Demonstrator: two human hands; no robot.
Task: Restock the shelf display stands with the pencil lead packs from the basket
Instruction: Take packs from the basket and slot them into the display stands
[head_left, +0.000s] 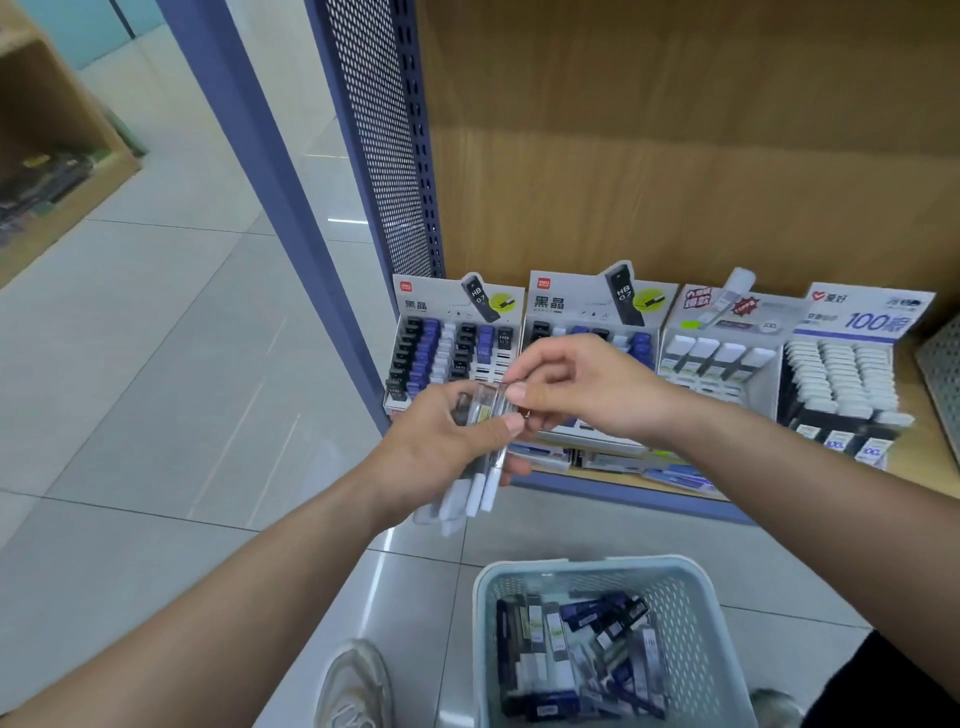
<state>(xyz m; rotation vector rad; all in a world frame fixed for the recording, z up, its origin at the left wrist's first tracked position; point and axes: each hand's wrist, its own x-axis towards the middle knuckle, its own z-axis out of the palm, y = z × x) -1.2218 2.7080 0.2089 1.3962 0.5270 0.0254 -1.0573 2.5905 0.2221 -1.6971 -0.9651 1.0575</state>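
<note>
My left hand grips a bundle of several clear pencil lead packs with white caps pointing down. My right hand pinches the top end of one pack in that bundle. Both hands are held in front of the low shelf, above the floor. Behind them stand four cardboard display stands: two with black, blue and white packs and two with white-capped packs. A pale blue basket on the floor below holds several more lead packs.
The wooden shelf board has a blue front edge, with a perforated blue side panel at its left. Flat packages lie on the shelf in front of the stands. My shoes stand on the tiled floor beside the basket. Another shelf unit is far left.
</note>
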